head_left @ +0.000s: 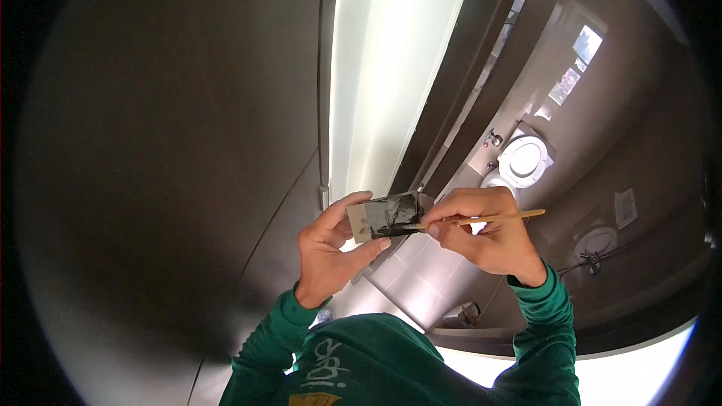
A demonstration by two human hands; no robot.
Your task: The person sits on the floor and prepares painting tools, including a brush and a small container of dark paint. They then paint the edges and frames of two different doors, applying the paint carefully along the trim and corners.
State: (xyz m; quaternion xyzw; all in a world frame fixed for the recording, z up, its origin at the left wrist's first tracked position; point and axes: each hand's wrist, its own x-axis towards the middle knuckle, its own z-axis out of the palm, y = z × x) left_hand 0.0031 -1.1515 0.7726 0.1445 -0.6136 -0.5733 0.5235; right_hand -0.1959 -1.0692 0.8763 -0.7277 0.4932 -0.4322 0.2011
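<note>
Between the thumb and fingers of my left hand is a small flat rectangular card, gripped by its edges. Its left end is pale beige; the rest is grey with dark black smears. My right hand pinches a thin paintbrush with a light wooden handle, which sticks out to the right past the knuckles. The brush tip rests at or just over the black area near the card's lower right part; whether it touches I cannot tell. Green sleeves cover both forearms.
A white toilet stands beyond my right hand, in a tiled bathroom. A washbasin is farther right. A dark door frame runs beside a bright white panel. At left is a large dark wall.
</note>
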